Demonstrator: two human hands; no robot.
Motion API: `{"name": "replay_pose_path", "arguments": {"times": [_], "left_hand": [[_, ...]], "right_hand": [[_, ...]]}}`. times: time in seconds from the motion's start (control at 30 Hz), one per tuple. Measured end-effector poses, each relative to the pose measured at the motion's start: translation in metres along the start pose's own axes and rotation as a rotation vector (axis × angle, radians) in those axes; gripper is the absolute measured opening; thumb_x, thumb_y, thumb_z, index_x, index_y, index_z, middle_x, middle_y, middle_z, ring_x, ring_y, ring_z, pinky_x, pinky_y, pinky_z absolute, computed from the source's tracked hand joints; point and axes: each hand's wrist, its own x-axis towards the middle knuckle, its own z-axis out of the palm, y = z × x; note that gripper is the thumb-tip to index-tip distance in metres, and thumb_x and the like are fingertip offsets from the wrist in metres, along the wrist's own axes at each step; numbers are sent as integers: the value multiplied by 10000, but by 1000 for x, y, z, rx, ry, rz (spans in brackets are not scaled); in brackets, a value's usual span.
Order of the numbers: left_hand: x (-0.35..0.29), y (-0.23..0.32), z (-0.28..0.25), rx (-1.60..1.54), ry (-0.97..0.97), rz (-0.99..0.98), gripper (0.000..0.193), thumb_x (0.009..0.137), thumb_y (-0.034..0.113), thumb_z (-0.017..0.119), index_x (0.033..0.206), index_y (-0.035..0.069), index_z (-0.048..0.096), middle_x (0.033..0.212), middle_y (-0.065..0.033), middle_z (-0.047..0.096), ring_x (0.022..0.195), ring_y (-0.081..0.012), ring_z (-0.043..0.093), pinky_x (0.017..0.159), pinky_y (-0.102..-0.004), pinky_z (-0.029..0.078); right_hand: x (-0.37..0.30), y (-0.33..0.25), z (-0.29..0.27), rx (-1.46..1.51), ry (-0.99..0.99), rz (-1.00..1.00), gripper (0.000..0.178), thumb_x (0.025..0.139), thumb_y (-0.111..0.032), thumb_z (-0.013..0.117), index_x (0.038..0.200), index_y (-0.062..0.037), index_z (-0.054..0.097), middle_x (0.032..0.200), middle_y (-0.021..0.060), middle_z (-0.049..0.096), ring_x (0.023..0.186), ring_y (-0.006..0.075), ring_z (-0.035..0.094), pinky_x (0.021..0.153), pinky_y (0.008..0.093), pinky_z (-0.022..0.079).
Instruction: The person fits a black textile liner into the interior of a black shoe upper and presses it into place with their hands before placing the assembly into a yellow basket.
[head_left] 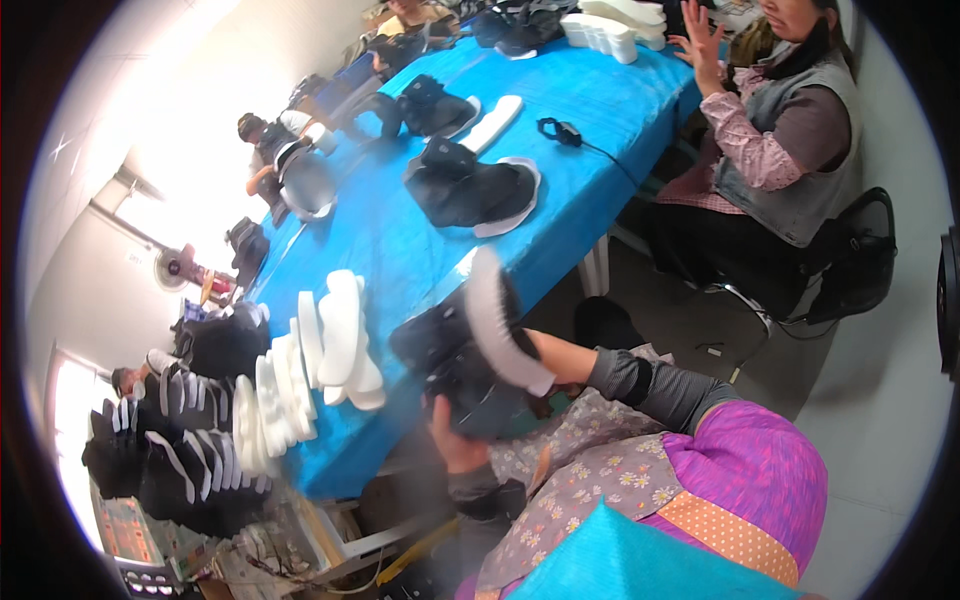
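Both my hands hold a black boot (460, 375) with a pale sole (497, 325), tilted over the near edge of the blue-covered table (590, 130). My left hand (458, 437) grips the boot's dark upper from below; its fingers are closed and slightly blurred. On the other side, my right hand (562, 358) is closed against the sole, partly hidden behind it. Left of the boot, several loose white soles (345, 335) lie at the table's corner. Beyond it, another black boot (465, 185) lies on its side with its white sole turned outward.
Rows of black boots (190, 455) with white soles crowd the left end. A black device with a cable (560, 131) lies farther up the table. A person (770, 150) sits at the right with a raised hand. A chair (850, 260) and a white table leg (592, 270) stand nearby.
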Motion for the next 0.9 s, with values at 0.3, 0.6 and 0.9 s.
{"name": "replay_pose_path", "arguments": {"times": [0.3,0.6,0.9], "left_hand": [[-32,40,-85,25,360,258,613,977,513,563,1429,101,521,1393,-89,589,1236,-291,594,1048,-458,486],[-26,16,-97,-16,350,231,619,983,486,576,1435,72,489,1401,-109,565,1259,-286,566,1068,-441,454],[-23,2,-96,-19,273,163,629,988,459,589,1441,43,458,1409,-128,541,1282,-282,538,1088,-423,421]], "right_hand": [[-15,-98,-158,937,923,-56,625,1056,-482,413,1509,-52,380,1525,98,433,1408,255,404,1171,428,264],[-45,-215,-151,857,-586,-792,815,981,-720,314,1487,-91,424,1535,233,416,1388,417,421,1018,546,423],[-34,-216,-121,649,-1622,-982,743,1015,-615,427,1462,-24,481,1468,223,512,1287,419,543,1049,509,449]]}}
